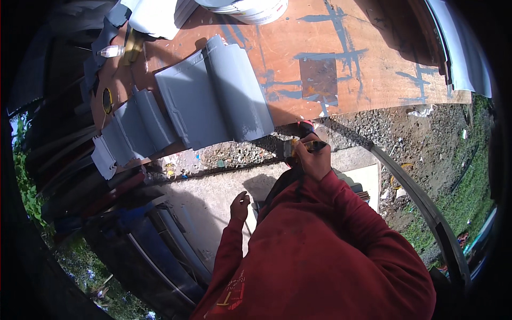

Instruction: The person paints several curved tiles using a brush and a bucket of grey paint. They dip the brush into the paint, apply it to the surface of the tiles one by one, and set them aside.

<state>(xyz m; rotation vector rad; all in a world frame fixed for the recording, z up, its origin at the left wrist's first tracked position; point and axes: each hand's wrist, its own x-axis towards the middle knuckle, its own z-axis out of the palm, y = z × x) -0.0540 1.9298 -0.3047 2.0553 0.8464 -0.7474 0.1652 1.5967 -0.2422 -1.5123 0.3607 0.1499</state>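
Observation:
My right hand (316, 160) is closed round a paintbrush (289, 149), whose flat head points left, just off the near edge of the plywood table (368, 80). Low on the left, my left hand (240, 206) hangs beside my body with its fingers curled and nothing visible in them. On the table, left of the brush, lies a large grey roof tile (186, 101) with a raised rounded rib; its right part is in shadow and its near edge overhangs the table. Another grey roof tile (141, 125) lies to its left.
White buckets (256, 12) stand at the table's far side. A clear bottle (111, 51) and a yellow ring (108, 100) lie at the left. Dark stacked panels (144, 250) fill the lower left. A curved dark strip (410, 192) crosses the gravel on the right.

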